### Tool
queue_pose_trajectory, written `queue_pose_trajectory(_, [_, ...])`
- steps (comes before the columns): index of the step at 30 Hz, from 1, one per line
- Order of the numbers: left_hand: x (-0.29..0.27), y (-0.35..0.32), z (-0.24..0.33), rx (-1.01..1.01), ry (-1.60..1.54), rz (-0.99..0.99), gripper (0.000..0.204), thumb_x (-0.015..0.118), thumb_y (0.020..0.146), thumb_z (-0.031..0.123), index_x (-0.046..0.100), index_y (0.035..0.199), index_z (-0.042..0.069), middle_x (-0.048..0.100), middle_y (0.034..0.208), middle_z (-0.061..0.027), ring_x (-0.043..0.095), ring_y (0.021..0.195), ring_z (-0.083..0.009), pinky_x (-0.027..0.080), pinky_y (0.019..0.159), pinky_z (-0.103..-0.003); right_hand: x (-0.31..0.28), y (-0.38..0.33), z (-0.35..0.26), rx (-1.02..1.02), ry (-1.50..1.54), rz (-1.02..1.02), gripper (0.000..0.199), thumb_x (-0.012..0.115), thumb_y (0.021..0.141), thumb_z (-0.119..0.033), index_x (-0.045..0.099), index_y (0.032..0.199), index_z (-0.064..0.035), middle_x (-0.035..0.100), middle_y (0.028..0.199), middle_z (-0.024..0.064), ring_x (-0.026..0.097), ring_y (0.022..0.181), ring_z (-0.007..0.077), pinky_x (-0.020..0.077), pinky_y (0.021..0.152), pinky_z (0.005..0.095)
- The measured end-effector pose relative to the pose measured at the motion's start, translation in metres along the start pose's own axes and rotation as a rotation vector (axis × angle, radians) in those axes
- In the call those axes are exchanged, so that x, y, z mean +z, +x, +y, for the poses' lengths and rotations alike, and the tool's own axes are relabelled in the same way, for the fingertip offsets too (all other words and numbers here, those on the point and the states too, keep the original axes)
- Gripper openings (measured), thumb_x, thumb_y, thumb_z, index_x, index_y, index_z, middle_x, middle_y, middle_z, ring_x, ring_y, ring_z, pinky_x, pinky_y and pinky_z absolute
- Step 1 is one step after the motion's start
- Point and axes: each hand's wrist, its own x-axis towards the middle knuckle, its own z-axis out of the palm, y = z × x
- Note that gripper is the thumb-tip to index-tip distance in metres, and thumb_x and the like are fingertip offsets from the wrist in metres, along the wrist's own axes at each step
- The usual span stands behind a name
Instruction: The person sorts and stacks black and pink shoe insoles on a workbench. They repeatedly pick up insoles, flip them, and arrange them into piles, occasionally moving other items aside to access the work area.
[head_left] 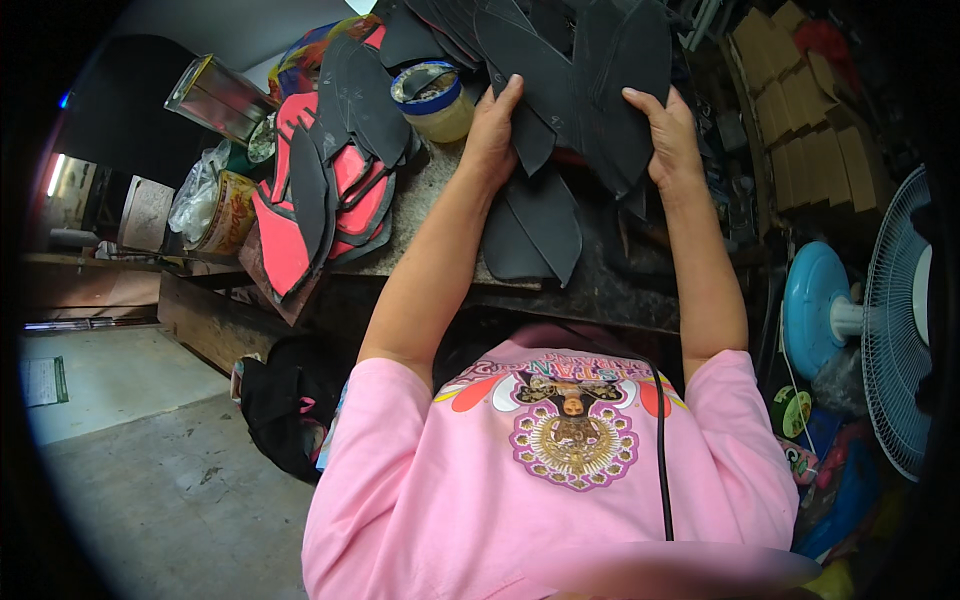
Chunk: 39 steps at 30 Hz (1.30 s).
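Observation:
My left hand is closed on the near left edge of some flat black cut-out pieces, its thumb lying on top. My right hand grips a stack of similar black pieces by the right edge, thumb uppermost and the other fingers mostly hidden beneath. These pieces have long, curved, pointed outlines like shoe parts, and faint pale marks show on some. Below the held ones, more black pieces lie at the bench's near edge. A blue-rimmed tub of yellowish stuff stands just left of my left hand.
Pink and black cut-outs are piled on the bench at left. Beyond them are a metal tin and a bucket with a plastic bag. On the right stand a blue-based fan and stacked brown cardboard-like pieces.

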Motion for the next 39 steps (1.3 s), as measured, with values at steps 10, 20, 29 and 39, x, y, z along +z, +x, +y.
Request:
queue_pose_trajectory(10, [0.0,0.0,-0.001,0.144,0.117,0.015,0.043,0.055,0.103,0.032,0.054,0.132,0.001,0.065,0.122,-0.0094,0.063,0.109,-0.0195,0.05,0.095,-0.033,-0.032,-0.056,-0.024,0.049,-0.06,0.102,0.05,0.07,0.085,-0.004,0.052,0.132,0.004,0.065,0.117,0.0152,0.068,0.099,0.0235,0.0565,0.089,0.0343])
queue_pose_trajectory(20, [-0.006,0.003,-0.003,0.586,0.62,0.059,0.032,0.058,0.102,0.024,0.061,0.121,-0.002,0.069,0.104,-0.0065,0.062,0.093,-0.0121,0.049,0.083,-0.027,-0.047,-0.069,-0.014,0.155,-0.392,-0.071,0.053,0.072,0.085,-0.009,0.053,0.133,0.0048,0.066,0.116,0.0138,0.067,0.1,0.02,0.0555,0.088,0.0304])
queue_pose_trajectory(29, [0.006,-0.014,0.014,1.29,1.126,0.226,0.019,0.059,0.096,0.01,0.061,0.114,0.002,0.064,0.102,-0.0168,0.063,0.094,-0.0305,0.049,0.083,-0.035,-0.054,-0.067,-0.008,0.113,-0.476,-0.125,0.053,0.072,0.086,-0.013,0.053,0.133,0.0034,0.066,0.115,0.0118,0.065,0.098,0.0163,0.0536,0.087,0.0285])
queue_pose_trajectory(39, [0.01,-0.011,0.009,0.814,0.618,0.204,0.029,0.058,0.1,0.019,0.057,0.119,-0.002,0.062,0.109,-0.0144,0.059,0.098,-0.0273,0.047,0.089,-0.033,-0.029,-0.055,-0.028,0.039,-0.128,-0.076,0.051,0.07,0.089,-0.011,0.053,0.134,0.0017,0.066,0.12,0.0127,0.066,0.104,0.0205,0.0537,0.093,0.033])
